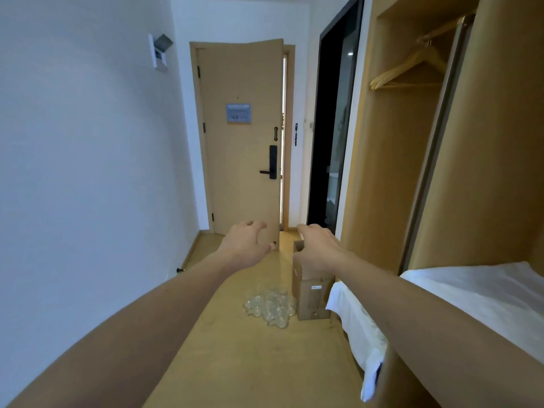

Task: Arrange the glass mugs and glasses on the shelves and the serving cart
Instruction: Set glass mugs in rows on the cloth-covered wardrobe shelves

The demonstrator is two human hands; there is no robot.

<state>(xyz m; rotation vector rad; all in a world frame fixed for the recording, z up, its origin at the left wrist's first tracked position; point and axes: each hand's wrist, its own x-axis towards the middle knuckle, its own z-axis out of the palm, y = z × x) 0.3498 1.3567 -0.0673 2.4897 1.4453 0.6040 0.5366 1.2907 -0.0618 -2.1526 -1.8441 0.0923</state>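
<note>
The left hand (245,244) reaches forward in the air, fingers loosely curled and spread, holding nothing. Below and between the arms, the glass mugs and glasses (269,304) sit clustered on the wooden floor (235,363), touching the foot of a cardboard box (312,293). They look rigid, smooth and breakable (likely slippery too), so each is best taken round its body or by a handle. The right hand (316,245) hovers over the box, fingers relaxed, empty. The box's white label and the door's notice (238,113) are too blurred to read.
</note>
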